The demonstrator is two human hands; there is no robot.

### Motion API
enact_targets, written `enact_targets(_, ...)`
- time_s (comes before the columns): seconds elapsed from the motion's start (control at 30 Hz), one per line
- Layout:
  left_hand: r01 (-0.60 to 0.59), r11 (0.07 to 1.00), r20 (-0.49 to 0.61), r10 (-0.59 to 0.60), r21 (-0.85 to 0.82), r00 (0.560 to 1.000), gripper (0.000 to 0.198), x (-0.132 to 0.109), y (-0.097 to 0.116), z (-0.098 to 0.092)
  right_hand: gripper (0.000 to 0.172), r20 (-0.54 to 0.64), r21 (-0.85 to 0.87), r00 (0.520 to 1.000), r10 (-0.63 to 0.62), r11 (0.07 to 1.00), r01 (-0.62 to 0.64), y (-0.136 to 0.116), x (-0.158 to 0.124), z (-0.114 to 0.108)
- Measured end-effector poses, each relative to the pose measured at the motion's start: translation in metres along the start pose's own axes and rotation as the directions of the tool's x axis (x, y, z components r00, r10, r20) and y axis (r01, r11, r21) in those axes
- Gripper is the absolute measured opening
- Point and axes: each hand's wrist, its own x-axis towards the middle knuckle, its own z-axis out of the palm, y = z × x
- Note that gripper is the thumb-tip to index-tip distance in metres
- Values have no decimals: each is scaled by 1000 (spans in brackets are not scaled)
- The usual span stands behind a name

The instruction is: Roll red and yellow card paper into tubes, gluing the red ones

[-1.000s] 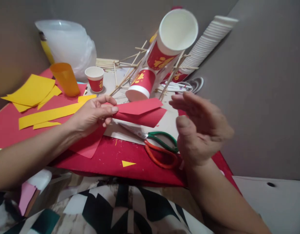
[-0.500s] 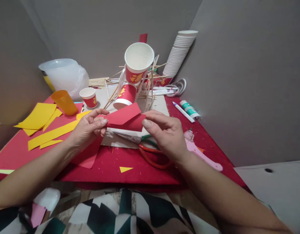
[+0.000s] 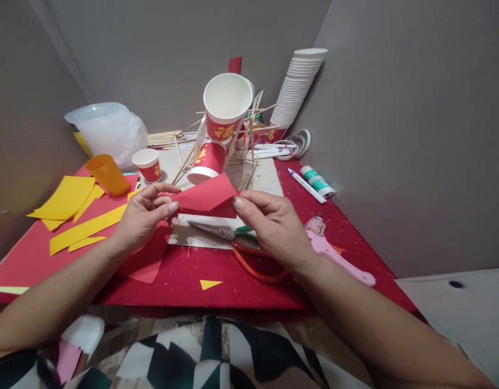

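Observation:
A folded piece of red paper [image 3: 207, 195] is stretched between my two hands above the table. My left hand [image 3: 150, 213] pinches its left end between thumb and fingers. At the right end, the thumb and forefinger of my right hand [image 3: 269, 221] grip the paper. Below it lie scissors [image 3: 255, 265] with red and green handles, partly hidden by my right hand. Just behind the paper, a red and white paper cup [image 3: 204, 159] lies tilted, and another paper cup [image 3: 227, 102] rests above it within a frame of wooden sticks [image 3: 251, 127].
Yellow paper strips [image 3: 87, 229] and an orange cup [image 3: 107, 174] lie on the left. A small paper cup [image 3: 147, 165] stands beyond my left hand. A tall stack of cups [image 3: 300, 81] leans at the back right. A pink glue gun [image 3: 341, 256] and a marker [image 3: 306, 185] lie right.
The front flap of the red paper has shifted and covers more of the layer behind it. My right hand has moved slightly left. The view has shifted a little.

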Motion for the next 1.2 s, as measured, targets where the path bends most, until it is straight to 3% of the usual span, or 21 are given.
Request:
enact_targets(0.13,-33,999,-26,34,33,999,29,-2,-2,2,39,-22,0,999,-29,1000,29,-3,-3,3)
enact_targets(0.3,-69,996,-16,70,61,997,29,-6,-6,5,30,-106,-11,993,54,998,-55,0,-5,7)
enact_targets(0.47,4,998,18,-5,62,1000,35,-5,-9,6,16,-110,-43,992,64,997,-69,3,-3,6)
enact_targets(0.73,97,995,37,-97,8,995,48,-4,-12,8,13,-90,-137,996,17,990,-29,4,-3,4)
enact_targets(0.9,104,995,40,-104,-3,994,49,-4,-10,10,12,-40,-261,985,-168,953,152,6,-6,3)
enact_targets(1.03,153,987,86,-148,-44,985,50,-3,-10,10,11,87,-439,911,-403,805,398,8,-6,1)
enact_targets(1.2,214,974,162,-201,-68,966,50,0,-17,10,13,232,-526,820,-523,642,558,10,-5,1)
